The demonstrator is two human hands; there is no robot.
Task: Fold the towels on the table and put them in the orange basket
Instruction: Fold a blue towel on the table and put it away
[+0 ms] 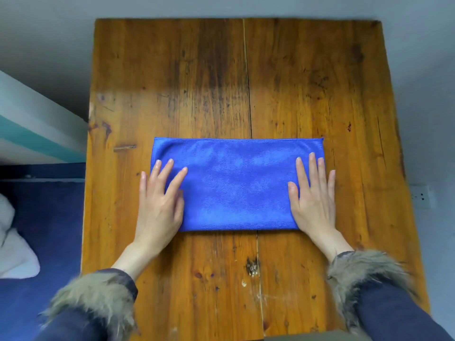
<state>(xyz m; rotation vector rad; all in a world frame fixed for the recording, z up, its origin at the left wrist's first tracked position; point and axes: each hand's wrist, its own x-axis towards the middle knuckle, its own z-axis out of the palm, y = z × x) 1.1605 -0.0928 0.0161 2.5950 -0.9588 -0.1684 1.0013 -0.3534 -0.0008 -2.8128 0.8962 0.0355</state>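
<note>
Mid-fold: blue towel (236,185) lying flat as a long rectangle near the middle of the wooden tabletop (283,77), apparently halved once. Left hand (160,203) and right hand (314,200) pressing its two ends, fingers (312,168) straight, spread, clamping nothing. Next, probably: pinch one end, bring it over to the other. Orange basket nowhere in view

From my remote seat I see a grey floor (418,70) around the work surface. At far left runs a white wall panel with a teal stripe (29,134); below it lies a dark blue mat (49,217) with a crumpled white cloth (14,249) resting on it. At right, a white wall socket (421,196) sits low against the grey.
</note>
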